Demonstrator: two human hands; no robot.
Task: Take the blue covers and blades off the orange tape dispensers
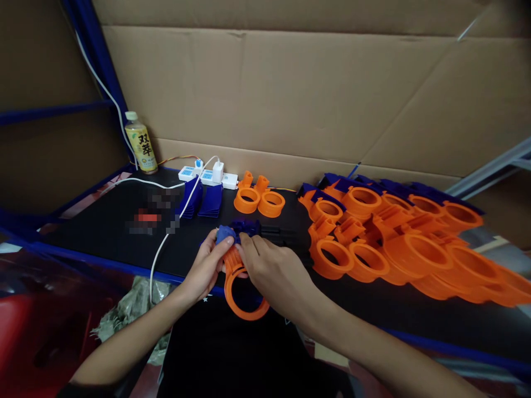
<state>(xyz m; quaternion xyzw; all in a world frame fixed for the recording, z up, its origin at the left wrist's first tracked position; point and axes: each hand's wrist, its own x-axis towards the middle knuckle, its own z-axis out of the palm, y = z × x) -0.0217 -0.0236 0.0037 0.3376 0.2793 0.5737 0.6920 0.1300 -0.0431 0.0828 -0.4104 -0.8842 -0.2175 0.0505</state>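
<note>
An orange plastic part with a large ring (249, 315) is held over the front edge of the black table, its ring hanging downward. My left hand (206, 271) is closed around its upper end, thumb pressed against a blue piece (225, 233) there. From the other side my right hand (277, 266) grips the same part, fingers bent over its top; the fingertips are partly hidden. Just beyond my hands lie dark blue pieces (248, 225) and long black items (286, 235), too unclear to name.
Many orange ring parts (332, 260) crowd the right side, those behind with blue pieces. Two orange ring parts (271, 204) stand near a white power strip (230, 181). Blue flat pieces (211, 201) are stacked beside a white cable (155, 260). A drink bottle (141, 145) stands back left.
</note>
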